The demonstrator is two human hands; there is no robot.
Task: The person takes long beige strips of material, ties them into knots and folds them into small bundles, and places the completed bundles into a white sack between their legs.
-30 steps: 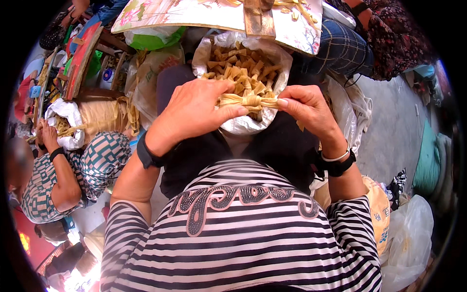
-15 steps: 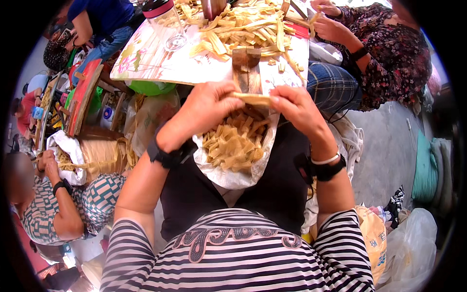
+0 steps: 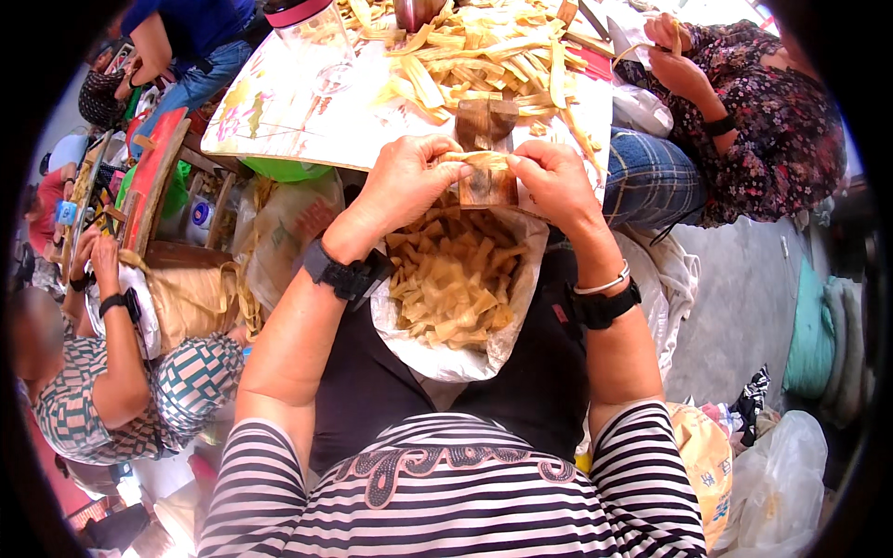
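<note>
Yellow strip [image 3: 485,160] at upper centre is pinched by left hand [image 3: 407,183] and right hand [image 3: 556,182] near the table edge [image 3: 298,162].

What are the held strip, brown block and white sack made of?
Held strip: possibly dried plant matter, matte, judging by its pale, fibrous look. Brown block: apparently wood, smooth-looking, with darker grain streaks. White sack: probably plastic, slightly shiny, with stiff creases.

Shared handwork workshop, table [image 3: 244,128] heaped with yellow strips [image 3: 488,58], white sack [image 3: 445,365] of pale pieces [image 3: 446,288], co-workers [image 3: 758,121] nearby
</note>
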